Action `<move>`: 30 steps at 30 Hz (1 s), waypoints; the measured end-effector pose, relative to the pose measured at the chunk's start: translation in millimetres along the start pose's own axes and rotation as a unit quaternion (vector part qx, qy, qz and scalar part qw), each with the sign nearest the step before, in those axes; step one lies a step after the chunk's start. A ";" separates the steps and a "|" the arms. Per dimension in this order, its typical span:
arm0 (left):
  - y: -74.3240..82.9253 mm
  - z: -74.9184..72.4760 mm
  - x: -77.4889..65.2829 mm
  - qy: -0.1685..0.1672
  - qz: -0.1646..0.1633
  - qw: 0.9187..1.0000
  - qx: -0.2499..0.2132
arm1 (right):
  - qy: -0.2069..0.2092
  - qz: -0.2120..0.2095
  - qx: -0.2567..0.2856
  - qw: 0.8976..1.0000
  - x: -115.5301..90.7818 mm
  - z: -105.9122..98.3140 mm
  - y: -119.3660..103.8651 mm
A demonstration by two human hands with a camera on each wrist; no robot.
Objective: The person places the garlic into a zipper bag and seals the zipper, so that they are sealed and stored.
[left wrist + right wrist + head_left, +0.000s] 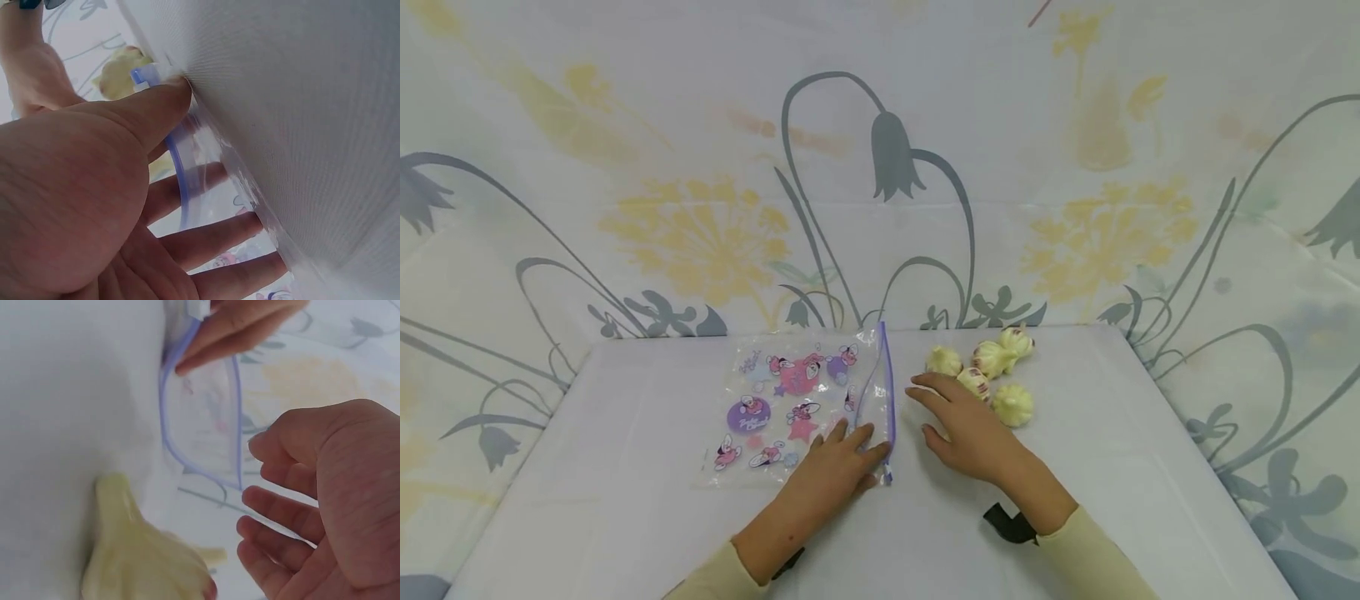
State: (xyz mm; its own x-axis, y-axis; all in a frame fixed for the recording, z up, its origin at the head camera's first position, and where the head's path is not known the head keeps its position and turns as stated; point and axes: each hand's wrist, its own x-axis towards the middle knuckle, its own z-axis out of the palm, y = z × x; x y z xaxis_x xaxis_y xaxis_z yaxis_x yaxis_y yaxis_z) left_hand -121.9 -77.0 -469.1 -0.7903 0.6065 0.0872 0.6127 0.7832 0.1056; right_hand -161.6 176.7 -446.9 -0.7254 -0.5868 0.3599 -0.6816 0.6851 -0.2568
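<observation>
A clear zip bag [748,415] with pink and purple cartoon prints lies flat on the table, its purple zip edge facing right. My left hand [831,479] rests on its near right corner, fingers spread and pressing beside the zip edge. In the right wrist view the mouth of the bag [203,419] gapes, with the left fingertips at its rim. To the right of the bag hovers my right hand [973,437], fingers loosely bent and holding nothing. Several garlic bulbs [1013,406] sit just beyond it; one bulb [147,562] looms large in the right wrist view.
A white cloth covers the table [647,533]. A flower-printed cloth [842,250] hangs behind and along both sides. Black straps [1009,525] show near the wrists, below light sleeves [1093,554].
</observation>
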 end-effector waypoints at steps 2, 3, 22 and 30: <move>-0.2 -0.2 -0.6 -0.003 -0.002 1.000 -0.010 | 0.012 0.002 0.002 1.000 -1.0 -5.0 3.8; -0.3 -0.2 -0.9 -0.005 -0.003 1.000 -0.014 | 0.018 0.003 0.004 1.000 -1.6 -7.2 6.0; -3.8 -2.9 -1.3 -0.007 0.011 1.000 -0.017 | 0.023 0.105 0.049 0.993 -15.6 -59.6 41.5; -3.6 -3.5 -1.6 -0.009 0.009 1.000 -0.016 | -0.006 0.146 0.047 0.988 -27.6 -72.7 60.4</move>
State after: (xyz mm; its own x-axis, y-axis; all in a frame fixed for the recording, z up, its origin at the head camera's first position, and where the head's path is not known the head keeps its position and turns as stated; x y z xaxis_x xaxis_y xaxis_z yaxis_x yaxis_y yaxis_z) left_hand -122.8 -81.3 -466.1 -0.7795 0.6224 0.0714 0.6258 0.7682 0.1353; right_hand -175.8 265.7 -407.1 -0.8935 -0.3751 0.2469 -0.4479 0.7835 -0.4307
